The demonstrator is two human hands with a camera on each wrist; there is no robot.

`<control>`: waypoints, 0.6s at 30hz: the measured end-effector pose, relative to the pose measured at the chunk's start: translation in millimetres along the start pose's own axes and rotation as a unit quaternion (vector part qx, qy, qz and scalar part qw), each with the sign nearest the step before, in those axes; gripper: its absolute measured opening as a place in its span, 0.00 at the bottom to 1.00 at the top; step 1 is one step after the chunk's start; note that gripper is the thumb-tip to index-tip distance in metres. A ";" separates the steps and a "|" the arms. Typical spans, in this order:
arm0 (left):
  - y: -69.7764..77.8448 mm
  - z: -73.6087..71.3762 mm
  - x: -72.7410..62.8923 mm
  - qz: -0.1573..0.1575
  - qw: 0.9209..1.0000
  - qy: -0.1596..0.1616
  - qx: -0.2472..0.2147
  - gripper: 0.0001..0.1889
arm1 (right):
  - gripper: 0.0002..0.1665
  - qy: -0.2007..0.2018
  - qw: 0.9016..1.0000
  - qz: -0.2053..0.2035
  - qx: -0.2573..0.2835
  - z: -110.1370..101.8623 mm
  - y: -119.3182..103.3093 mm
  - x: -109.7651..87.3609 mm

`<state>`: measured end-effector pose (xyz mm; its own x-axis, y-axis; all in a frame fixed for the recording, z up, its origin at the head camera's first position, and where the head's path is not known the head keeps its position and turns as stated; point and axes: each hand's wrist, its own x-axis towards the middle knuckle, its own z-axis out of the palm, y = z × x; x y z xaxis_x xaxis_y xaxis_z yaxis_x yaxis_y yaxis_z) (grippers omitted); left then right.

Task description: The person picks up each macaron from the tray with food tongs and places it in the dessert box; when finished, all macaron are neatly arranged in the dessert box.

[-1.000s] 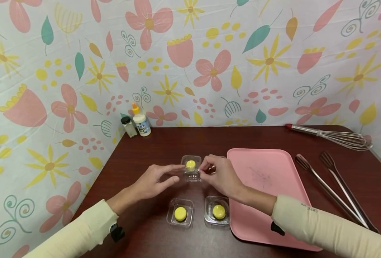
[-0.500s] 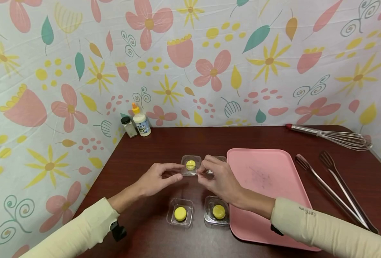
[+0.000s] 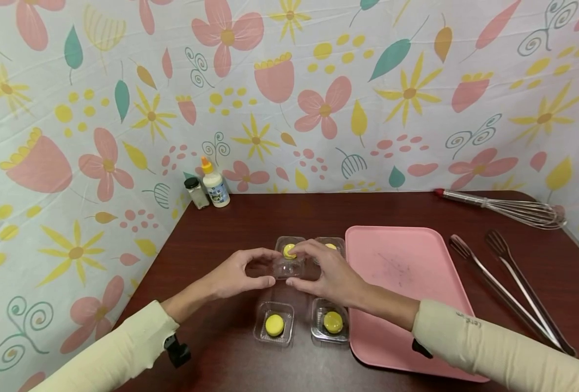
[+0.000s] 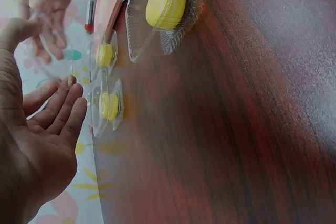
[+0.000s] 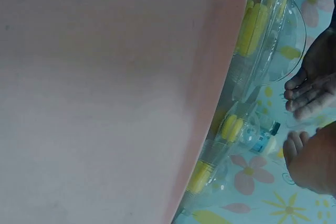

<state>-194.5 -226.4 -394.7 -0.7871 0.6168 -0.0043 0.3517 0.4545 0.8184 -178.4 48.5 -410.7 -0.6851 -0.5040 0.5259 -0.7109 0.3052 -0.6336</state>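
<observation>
Both hands hold a clear plastic lid point(image 3: 288, 268) between them, above and just in front of the back left clear container. The left hand point(image 3: 230, 275) has its thumb and fingers spread at the lid's left side. The right hand point(image 3: 335, 275) has its thumb and fingers at the right side, partly covering that container's yellow macaron point(image 3: 289, 251). In the left wrist view, the lid point(image 4: 50, 51) shows faintly between the hands. Closer in, a container point(image 3: 274, 338) holds another yellow macaron point(image 3: 274, 325). To its right stands a shiny container point(image 3: 329, 338) with a macaron point(image 3: 333, 322).
A back right container point(image 3: 340, 242) is partly hidden by the right hand. Beside it lies a pink tray point(image 3: 416, 326). Tongs point(image 3: 514, 283) and a whisk point(image 3: 514, 209) lie at the right. A glue bottle point(image 3: 217, 188) and a small jar point(image 3: 196, 193) stand at the back left.
The right hand's pinching fingers have spread wider across the lid's right side. The lid has come lower and flatter between the hands. The left hand has barely moved.
</observation>
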 end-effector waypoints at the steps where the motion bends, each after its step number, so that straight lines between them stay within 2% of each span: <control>1: -0.6 -0.6 -1.1 0.002 1.000 -0.003 0.006 0.30 | 0.31 -0.015 1.000 0.012 0.003 0.4 0.1 -0.5; 5: -3.7 -1.3 -4.2 0.018 0.999 -0.016 0.023 0.33 | 0.37 -0.065 0.996 0.060 0.001 1.7 -0.6 -3.8; 8: -6.2 -1.1 -5.8 0.032 0.999 -0.027 0.034 0.35 | 0.39 -0.089 0.993 0.080 0.004 3.0 -1.3 -6.2; 14: -7.1 -0.2 -12.2 0.058 0.995 -0.052 0.058 0.38 | 0.42 -0.110 0.990 0.083 0.011 9.7 -7.7 -12.9; 18: -7.7 2.3 -18.6 0.084 0.989 -0.074 0.095 0.39 | 0.43 -0.124 0.990 0.073 -0.001 16.8 -15.1 -19.2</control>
<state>-181.4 -239.8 -402.2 -0.6322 0.7744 0.0263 0.5706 0.4423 0.6919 -151.8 40.0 -420.8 -0.7208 -0.6371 0.2731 -0.6079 0.3916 -0.6908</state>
